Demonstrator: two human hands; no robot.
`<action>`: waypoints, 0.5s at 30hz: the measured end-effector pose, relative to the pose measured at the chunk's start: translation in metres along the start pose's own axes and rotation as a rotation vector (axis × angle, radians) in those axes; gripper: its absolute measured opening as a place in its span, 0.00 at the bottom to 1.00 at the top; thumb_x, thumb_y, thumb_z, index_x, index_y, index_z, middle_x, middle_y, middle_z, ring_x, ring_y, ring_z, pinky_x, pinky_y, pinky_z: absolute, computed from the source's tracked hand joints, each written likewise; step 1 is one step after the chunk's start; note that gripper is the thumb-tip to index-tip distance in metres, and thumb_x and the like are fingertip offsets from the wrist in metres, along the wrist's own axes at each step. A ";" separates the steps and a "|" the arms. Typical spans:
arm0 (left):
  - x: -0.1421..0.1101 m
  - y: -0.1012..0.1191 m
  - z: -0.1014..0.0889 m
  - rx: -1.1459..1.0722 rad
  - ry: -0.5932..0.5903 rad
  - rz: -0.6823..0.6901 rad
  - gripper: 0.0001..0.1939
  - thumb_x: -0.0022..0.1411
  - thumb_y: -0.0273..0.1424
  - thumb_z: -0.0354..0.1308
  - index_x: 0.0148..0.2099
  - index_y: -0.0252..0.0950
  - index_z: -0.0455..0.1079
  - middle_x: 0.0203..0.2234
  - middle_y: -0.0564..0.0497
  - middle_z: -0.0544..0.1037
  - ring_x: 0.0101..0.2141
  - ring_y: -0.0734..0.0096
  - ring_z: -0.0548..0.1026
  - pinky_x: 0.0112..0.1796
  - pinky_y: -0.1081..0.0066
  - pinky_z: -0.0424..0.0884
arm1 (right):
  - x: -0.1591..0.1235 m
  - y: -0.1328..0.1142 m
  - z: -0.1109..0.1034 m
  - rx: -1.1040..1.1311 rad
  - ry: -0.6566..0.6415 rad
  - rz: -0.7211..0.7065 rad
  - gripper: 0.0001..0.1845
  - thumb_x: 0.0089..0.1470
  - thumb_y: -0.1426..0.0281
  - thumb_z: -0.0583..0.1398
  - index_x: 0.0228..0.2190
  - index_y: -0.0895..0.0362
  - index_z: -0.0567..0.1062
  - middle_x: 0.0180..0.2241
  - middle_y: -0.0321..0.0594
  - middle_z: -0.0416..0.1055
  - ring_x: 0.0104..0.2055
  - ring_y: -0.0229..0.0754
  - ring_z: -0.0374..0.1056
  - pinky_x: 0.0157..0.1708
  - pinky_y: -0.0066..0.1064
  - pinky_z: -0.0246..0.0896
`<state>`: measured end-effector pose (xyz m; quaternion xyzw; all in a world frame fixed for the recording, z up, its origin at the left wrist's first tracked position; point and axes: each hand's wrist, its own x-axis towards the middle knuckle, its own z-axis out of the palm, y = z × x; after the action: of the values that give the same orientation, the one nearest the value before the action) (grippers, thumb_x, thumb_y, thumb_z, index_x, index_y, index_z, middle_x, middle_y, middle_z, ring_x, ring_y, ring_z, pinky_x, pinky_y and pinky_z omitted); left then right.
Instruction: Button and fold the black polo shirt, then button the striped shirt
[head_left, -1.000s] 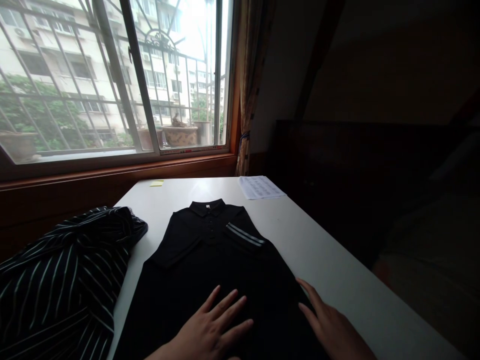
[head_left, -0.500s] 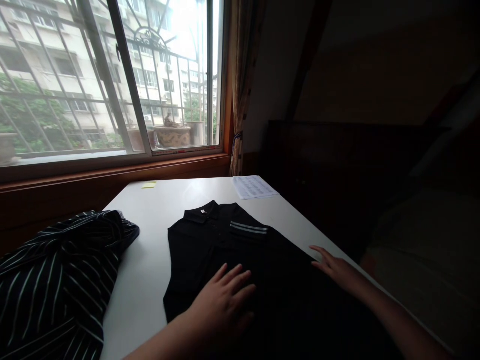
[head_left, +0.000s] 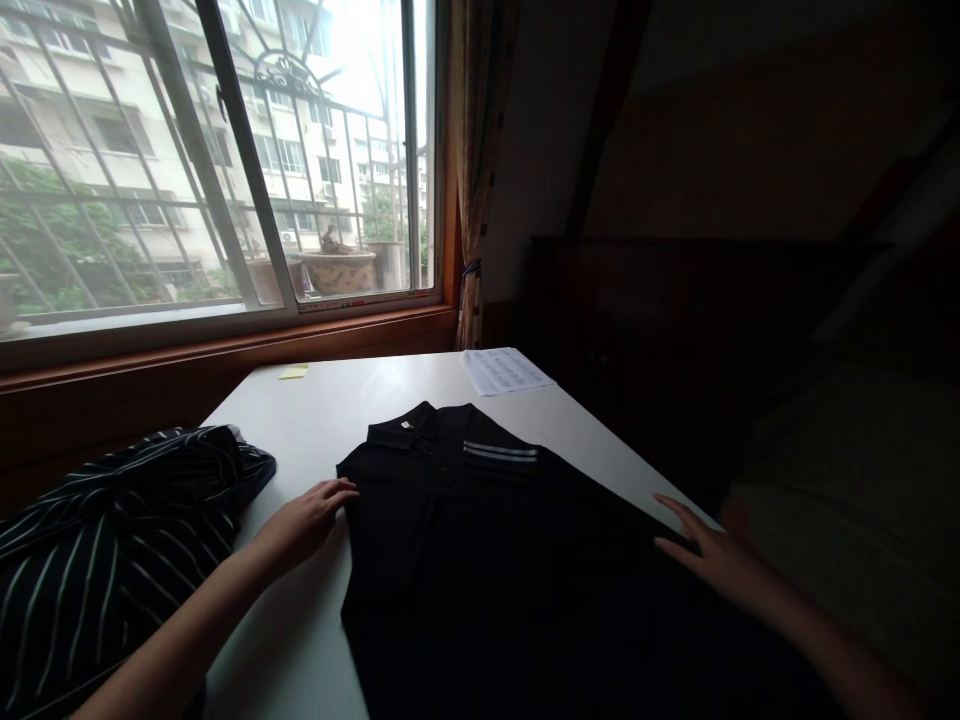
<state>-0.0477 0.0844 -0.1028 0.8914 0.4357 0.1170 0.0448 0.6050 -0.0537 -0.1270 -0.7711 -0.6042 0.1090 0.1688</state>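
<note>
The shirt (head_left: 495,565) was smooth, matt cloth, and the striped garment (head_left: 127,530) was crumpled fabric. The table (head_left: 289,435) had a smooth, slightly glossy top. The sheets (head_left: 507,371) and yellow note (head_left: 294,371) were paper, the curtain (head_left: 472,160) cloth, the windowsill (head_left: 225,349) glossy wood, the window frame (head_left: 251,160) apparently metal.

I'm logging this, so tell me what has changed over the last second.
The black collared cloth shirt has turned counterclockwise, its lower part swinging right. The left hand went from the shirt's middle to its left edge near the shoulder; whether it grips is unclear. The right hand moved outward and forward. The bunched white-striped black cloth, yellow paper note and printed white sheets stayed put.
</note>
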 end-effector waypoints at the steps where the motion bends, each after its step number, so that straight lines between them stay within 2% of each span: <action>1: 0.001 -0.002 -0.002 0.026 -0.017 0.021 0.26 0.64 0.18 0.45 0.58 0.42 0.70 0.58 0.47 0.70 0.57 0.61 0.70 0.55 0.60 0.69 | -0.003 0.008 0.000 0.034 -0.043 0.007 0.45 0.51 0.46 0.57 0.65 0.50 0.57 0.56 0.49 0.71 0.53 0.59 0.71 0.52 0.46 0.66; 3: 0.004 -0.006 -0.006 0.081 -0.030 0.064 0.27 0.64 0.17 0.45 0.59 0.43 0.69 0.58 0.47 0.71 0.57 0.60 0.69 0.56 0.59 0.68 | -0.008 0.022 0.001 0.102 -0.085 0.028 0.48 0.48 0.46 0.58 0.66 0.51 0.55 0.62 0.50 0.63 0.58 0.61 0.67 0.56 0.48 0.63; 6: 0.013 -0.010 -0.011 0.126 -0.008 0.125 0.26 0.64 0.15 0.46 0.57 0.42 0.71 0.54 0.46 0.73 0.54 0.61 0.71 0.56 0.60 0.68 | -0.014 0.034 0.001 0.196 -0.102 0.037 0.49 0.46 0.47 0.58 0.65 0.51 0.55 0.65 0.49 0.58 0.60 0.61 0.64 0.59 0.48 0.61; 11: 0.024 -0.013 -0.011 0.211 -0.016 0.216 0.19 0.64 0.15 0.47 0.47 0.38 0.73 0.42 0.47 0.75 0.40 0.66 0.75 0.47 0.66 0.72 | -0.014 0.033 -0.004 0.244 -0.113 0.073 0.48 0.45 0.47 0.57 0.64 0.54 0.57 0.65 0.52 0.58 0.60 0.61 0.64 0.59 0.47 0.60; 15: 0.019 -0.011 -0.014 0.333 -0.032 0.257 0.18 0.66 0.15 0.44 0.41 0.35 0.72 0.38 0.46 0.73 0.36 0.66 0.72 0.43 0.66 0.70 | -0.003 0.038 -0.005 0.277 -0.112 0.081 0.45 0.45 0.48 0.58 0.62 0.52 0.59 0.64 0.50 0.60 0.59 0.60 0.66 0.56 0.45 0.64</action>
<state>-0.0484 0.1060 -0.0884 0.9364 0.3310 0.0342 -0.1116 0.6402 -0.0649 -0.1373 -0.7568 -0.5603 0.2409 0.2350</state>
